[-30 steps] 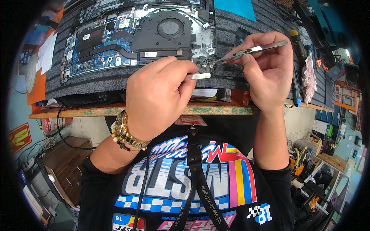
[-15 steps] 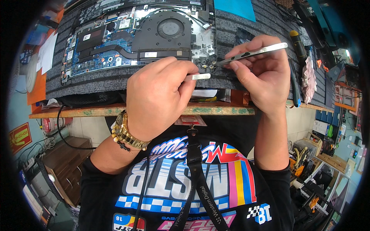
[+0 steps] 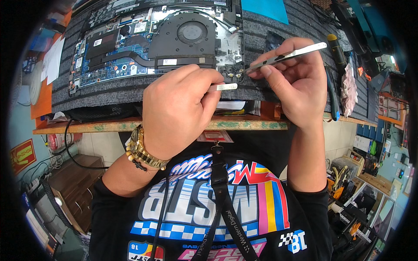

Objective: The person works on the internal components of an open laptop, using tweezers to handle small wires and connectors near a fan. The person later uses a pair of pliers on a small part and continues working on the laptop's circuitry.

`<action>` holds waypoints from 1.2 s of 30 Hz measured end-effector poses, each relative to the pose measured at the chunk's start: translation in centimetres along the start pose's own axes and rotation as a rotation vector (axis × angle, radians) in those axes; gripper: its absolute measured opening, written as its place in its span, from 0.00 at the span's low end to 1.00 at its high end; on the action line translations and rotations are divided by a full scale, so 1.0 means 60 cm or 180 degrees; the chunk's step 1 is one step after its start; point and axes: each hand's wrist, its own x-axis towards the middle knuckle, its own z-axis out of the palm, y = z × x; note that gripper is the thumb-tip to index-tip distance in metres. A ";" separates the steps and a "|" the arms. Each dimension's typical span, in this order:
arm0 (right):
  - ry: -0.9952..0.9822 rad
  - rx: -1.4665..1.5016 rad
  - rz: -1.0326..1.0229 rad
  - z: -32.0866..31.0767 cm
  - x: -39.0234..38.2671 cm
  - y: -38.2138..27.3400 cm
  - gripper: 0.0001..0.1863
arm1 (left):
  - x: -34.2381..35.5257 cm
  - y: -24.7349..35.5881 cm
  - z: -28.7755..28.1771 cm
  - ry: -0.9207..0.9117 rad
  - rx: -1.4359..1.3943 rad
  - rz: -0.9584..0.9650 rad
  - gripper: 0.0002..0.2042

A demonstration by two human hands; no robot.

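Observation:
An opened laptop (image 3: 143, 43) lies on a grey striped mat, its blue circuit board (image 3: 126, 67), black fan (image 3: 191, 31) and flat heat pipe showing. My left hand (image 3: 178, 104) is closed over the laptop's near edge, gripping a silver metal tool (image 3: 224, 87) whose end pokes out by the thumb; its other end is hidden. Between thumb and fingers my right hand (image 3: 298, 82) pinches slim metal tweezers (image 3: 287, 55). Their tip points left at the laptop's near right corner, close to small connectors and thin cables (image 3: 237, 75); whether it touches them I cannot tell.
A yellow-and-black screwdriver (image 3: 334, 45), a dark-handled tool (image 3: 333, 98) and a crumpled pinkish wad (image 3: 349, 91) lie right of my right hand. A blue sheet (image 3: 265, 9) is at the back. The wooden bench edge (image 3: 165, 125) runs below my hands.
The tweezers in my right hand have rolled a little, and their tip has drawn slightly up and right from the corner cables. My left hand has hardly moved.

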 end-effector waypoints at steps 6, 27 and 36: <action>-0.0078 -0.0099 -0.0008 0.002 0.002 -0.002 0.20 | 0.001 0.001 -0.001 -0.0034 0.0060 0.0032 0.06; 0.0022 0.0144 -0.0021 0.007 0.004 0.004 0.20 | 0.002 0.003 -0.002 -0.0065 0.0026 -0.0024 0.07; 0.0148 0.0190 -0.0049 0.013 0.004 -0.001 0.22 | 0.003 0.003 -0.002 -0.0041 0.0004 0.0000 0.06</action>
